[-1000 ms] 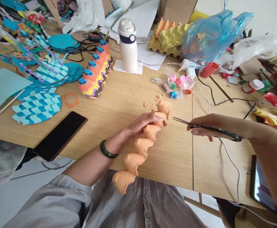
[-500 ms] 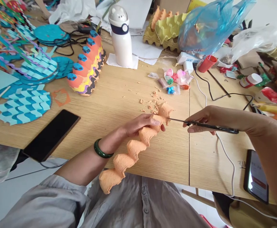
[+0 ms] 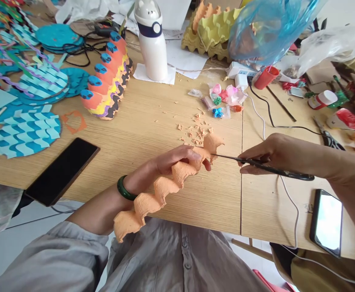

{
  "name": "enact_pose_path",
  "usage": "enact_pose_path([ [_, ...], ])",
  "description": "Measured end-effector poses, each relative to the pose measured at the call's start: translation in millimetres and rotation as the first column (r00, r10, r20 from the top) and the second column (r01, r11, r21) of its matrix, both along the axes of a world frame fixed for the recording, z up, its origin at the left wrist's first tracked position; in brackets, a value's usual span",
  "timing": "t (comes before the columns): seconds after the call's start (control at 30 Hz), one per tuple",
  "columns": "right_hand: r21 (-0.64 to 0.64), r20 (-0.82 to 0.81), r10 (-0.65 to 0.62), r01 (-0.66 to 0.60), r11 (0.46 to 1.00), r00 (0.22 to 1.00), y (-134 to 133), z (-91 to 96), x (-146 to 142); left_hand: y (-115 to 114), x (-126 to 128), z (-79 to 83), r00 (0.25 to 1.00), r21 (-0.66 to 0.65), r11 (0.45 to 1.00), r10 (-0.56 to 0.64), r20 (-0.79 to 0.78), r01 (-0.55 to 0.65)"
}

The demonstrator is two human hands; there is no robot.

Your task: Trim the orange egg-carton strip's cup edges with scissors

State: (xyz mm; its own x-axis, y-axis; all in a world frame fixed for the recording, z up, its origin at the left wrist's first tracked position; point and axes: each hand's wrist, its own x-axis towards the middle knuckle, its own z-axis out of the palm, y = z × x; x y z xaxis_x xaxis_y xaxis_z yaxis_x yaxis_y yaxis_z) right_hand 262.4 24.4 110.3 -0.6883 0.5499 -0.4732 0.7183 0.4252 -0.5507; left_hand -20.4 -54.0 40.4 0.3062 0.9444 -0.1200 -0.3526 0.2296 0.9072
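An orange strip of egg carton (image 3: 165, 189), a row of several bumps, slants from near my shirt up toward the middle of the table. My left hand (image 3: 180, 158) grips it near its far end, thumb on top and fingertips underneath. In my right hand (image 3: 265, 156) is a pair of black-handled scissors (image 3: 268, 168), its thin blades reaching left to the strip's edge beside my left fingertips. Whether the blades are parted I cannot tell. Orange scraps (image 3: 197, 134) lie on the table just beyond the strip.
A painted caterpillar-like carton (image 3: 108, 81) and a white bottle (image 3: 153, 48) stand at the back. One dark phone (image 3: 63, 172) lies left, a lit phone (image 3: 326, 223) right. Clay packets (image 3: 222, 97), a power strip (image 3: 241, 72) and a second pair of scissors (image 3: 328, 136) are on the right.
The strip's near end has swung left and slightly up, still in my left hand. The scissors have shifted slightly, staying at the strip's edge. My view has moved a little.
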Motion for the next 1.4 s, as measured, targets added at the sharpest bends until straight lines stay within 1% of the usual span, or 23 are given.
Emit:
enact_pose_path([
  [0.03,0.095,-0.024,0.027,-0.024,0.995,0.999,-3,-2.1,3,2,0,-5.7,0.996,-0.045,0.995,-0.086,0.001,0.086],
  [0.07,0.193,-0.029,0.066,-0.059,0.980,0.997,-7,-4.0,5,5,0,-12.3,0.991,-0.072,0.989,-0.131,0.018,0.132],
  [0.1,0.311,-0.042,0.106,-0.088,0.946,0.994,-11,-5.6,8,9,0,-19.5,0.982,-0.084,0.978,-0.187,0.042,0.190],
  [0.13,0.431,-0.045,0.164,-0.128,0.893,0.985,-14,-6.8,10,14,0,-26.8,0.963,-0.086,0.960,-0.261,0.068,0.266],
  [0.17,0.549,-0.029,0.230,-0.177,0.817,0.973,-18,-7.4,12,18,1,-33.6,0.955,-0.084,0.953,-0.286,0.077,0.292],
  [0.2,0.655,-0.002,0.295,-0.222,0.722,0.955,-22,-7.6,13,22,1,-39.4,0.949,-0.082,0.947,-0.305,0.085,0.311],
  [0.27,0.802,0.085,0.387,-0.293,0.520,0.918,-27,-7.4,13,27,1,-47.0,0.905,-0.073,0.906,-0.406,0.127,0.416],
  [0.33,0.883,0.171,0.424,-0.329,0.335,0.889,-29,-7.9,13,29,1,-49.0,0.862,-0.068,0.867,-0.478,0.168,0.494],
  [0.4,0.921,0.240,0.434,-0.345,0.181,0.869,-28,-10.2,14,28,2,-46.7,0.808,-0.078,0.816,-0.547,0.218,0.573],
  [0.43,0.926,0.272,0.435,-0.356,0.124,0.858,-27,-12.0,15,27,2,-44.9,0.781,-0.086,0.789,-0.574,0.246,0.608],
  [0.47,0.925,0.299,0.435,-0.369,0.085,0.849,-26,-14.1,17,27,3,-42.9,0.759,-0.099,0.767,-0.592,0.270,0.634],
  [0.53,0.922,0.328,0.424,-0.384,0.051,0.844,-22,-18.6,20,27,6,-39.7,0.755,-0.138,0.756,-0.584,0.299,0.640],
  [0.67,0.925,0.329,0.365,-0.375,0.061,0.871,-18,-25.9,21,29,9,-39.2,0.807,-0.227,0.792,-0.479,0.345,0.567],
  [0.73,0.920,0.339,0.305,-0.382,0.091,0.890,-17,-28.8,17,32,10,-41.8,0.812,-0.259,0.798,-0.422,0.403,0.544],
  [0.8,0.909,0.347,0.230,-0.387,0.156,0.909,-18,-32.3,9,35,10,-45.3,0.822,-0.312,0.802,-0.346,0.453,0.510],
  [0.9,0.881,0.359,0.099,-0.372,0.292,0.928,-24,-39.5,-8,41,11,-49.1,0.866,-0.434,0.797,-0.208,0.455,0.419],
  [0.93,0.873,0.370,0.061,-0.370,0.317,0.927,-27,-42.0,-14,43,12,-49.3,0.882,-0.466,0.798,-0.164,0.442,0.383],
  [1.03,0.870,0.387,-0.072,-0.339,0.358,0.919,-39,-48.2,-30,45,13,-46.2,0.909,-0.497,0.819,-0.069,0.410,0.286],
  [1.07,0.864,0.387,-0.096,-0.325,0.385,0.917,-42,-49.4,-34,46,13,-44.4,0.918,-0.494,0.830,-0.056,0.392,0.261],
  [1.2,0.806,0.359,-0.131,-0.236,0.543,0.924,-44,-49.5,-35,44,12,-39.9,0.950,-0.453,0.868,-0.059,0.306,0.200],
  [1.23,0.797,0.349,-0.135,-0.218,0.563,0.927,-42,-48.2,-34,43,12,-40.2,0.955,-0.437,0.879,-0.065,0.288,0.192],
  [1.3,0.792,0.340,-0.141,-0.202,0.576,0.930,-38,-43.8,-31,41,11,-42.5,0.963,-0.399,0.896,-0.094,0.254,0.193],
  [1.4,0.761,0.378,-0.120,-0.234,0.605,0.918,-31,-34.7,-30,39,12,-47.4,0.971,-0.333,0.920,-0.150,0.186,0.206],
])
